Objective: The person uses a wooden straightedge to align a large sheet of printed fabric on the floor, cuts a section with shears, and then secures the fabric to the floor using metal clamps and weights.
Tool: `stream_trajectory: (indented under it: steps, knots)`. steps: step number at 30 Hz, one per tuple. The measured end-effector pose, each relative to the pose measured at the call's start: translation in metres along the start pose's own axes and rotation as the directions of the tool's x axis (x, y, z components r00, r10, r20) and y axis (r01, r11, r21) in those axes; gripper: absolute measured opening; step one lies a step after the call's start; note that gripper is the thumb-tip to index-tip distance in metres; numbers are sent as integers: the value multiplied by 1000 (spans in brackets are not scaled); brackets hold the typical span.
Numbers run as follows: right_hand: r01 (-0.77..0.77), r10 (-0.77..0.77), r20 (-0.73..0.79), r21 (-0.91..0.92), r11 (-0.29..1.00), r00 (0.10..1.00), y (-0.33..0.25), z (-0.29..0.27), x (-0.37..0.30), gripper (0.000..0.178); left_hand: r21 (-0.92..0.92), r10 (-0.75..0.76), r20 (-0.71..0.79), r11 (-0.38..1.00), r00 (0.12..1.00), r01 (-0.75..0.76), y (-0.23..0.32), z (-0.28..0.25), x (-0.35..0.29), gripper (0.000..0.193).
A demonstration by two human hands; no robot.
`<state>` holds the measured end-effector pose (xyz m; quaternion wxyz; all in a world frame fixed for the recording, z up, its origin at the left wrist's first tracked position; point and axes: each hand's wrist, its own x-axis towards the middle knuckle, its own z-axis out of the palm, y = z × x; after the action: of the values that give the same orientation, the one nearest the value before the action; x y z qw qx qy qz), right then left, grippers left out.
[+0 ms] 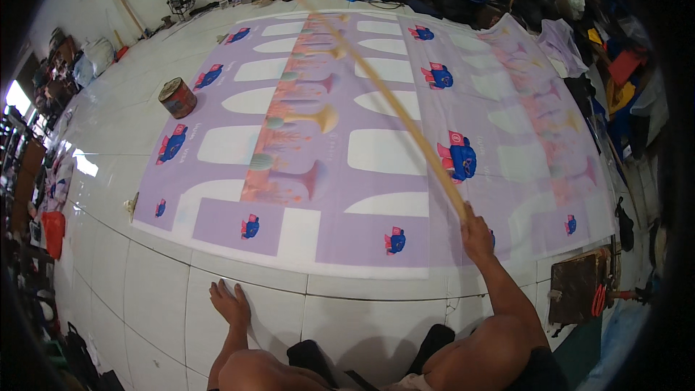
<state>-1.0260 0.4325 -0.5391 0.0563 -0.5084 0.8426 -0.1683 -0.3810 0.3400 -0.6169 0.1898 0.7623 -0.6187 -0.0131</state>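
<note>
A large printed fabric sheet (369,246) lies spread over the floor, lilac with white cut-out shapes, coral bands and small blue-and-pink figures. Its right part looks paler, like a thin layer lying over the print. Long and thin, a wooden stick (394,101) slants across it from near right to far middle. My right hand (478,237) is closed round the stick's near end, above the sheet's near edge. Whether the stick touches the fabric I cannot tell. My left hand (232,305) is at the floor tiles just short of that edge, fingers apart, holding nothing.
A rusty tin can (178,98) stands on the sheet's left edge. Right of me lies a worn brown board (578,286). Piled bags and cloth (619,80) line the right side, and a small fan (180,0) stands by the far wall. White floor tiles (156,275) surround the sheet.
</note>
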Motion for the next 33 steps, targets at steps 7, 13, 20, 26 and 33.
stream_trajectory:
  steps: [7, 13, 20, 26, 33]
  knots:
    - [218, -208, 183, -37, 975, 961, -102, 41, 62, 51, -23, -74, 66, 997, 995, 76, 19, -14, -2, 57]
    - [163, -146, 140, -118, 980, 979, -117, 84, 106, 52, 13, -98, 65, 995, 993, 98, 14, -13, -2, 56]
    - [32, -34, 111, 23, 999, 993, -139, 75, 199, 50, 49, -117, 99, 992, 988, 113, 17, -5, -1, 59]
    - [43, -37, 116, -50, 998, 993, -136, 82, 148, 48, 36, -128, 107, 991, 986, 125, 16, -8, 0, 59]
    - [-42, 57, 88, -165, 985, 994, -67, 51, 14, 49, 33, -127, 89, 992, 988, 124, 14, -7, -2, 58]
